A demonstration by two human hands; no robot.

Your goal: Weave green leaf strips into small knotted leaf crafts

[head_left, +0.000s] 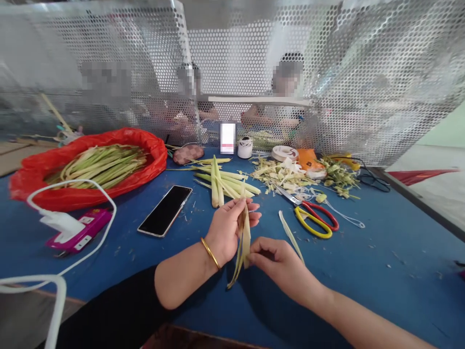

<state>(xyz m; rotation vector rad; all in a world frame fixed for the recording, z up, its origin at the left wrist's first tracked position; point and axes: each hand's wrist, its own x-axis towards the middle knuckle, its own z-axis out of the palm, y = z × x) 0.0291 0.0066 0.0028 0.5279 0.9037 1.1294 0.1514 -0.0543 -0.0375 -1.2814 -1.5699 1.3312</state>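
My left hand [228,228], with a gold bangle on its wrist, is closed around a plant stalk [244,228] held upright over the blue table. Long thin leaf strips hang down below the palm. My right hand [274,257] pinches the lower end of a pale, flat leaf [246,242] on that stalk between thumb and fingers. Just beyond my left hand lies a small pile of trimmed pale green stalks [232,182]. One loose leaf strip [290,235] rests on the table to the right of my hands.
Scissors [315,218] with red and yellow handles lie at right, before a heap of plant scraps [283,177]. A phone [165,211], a purple power strip [82,231] with white cable, and a red bag [148,182] of stalks are at left. Behind stands a perforated metal screen [247,63].
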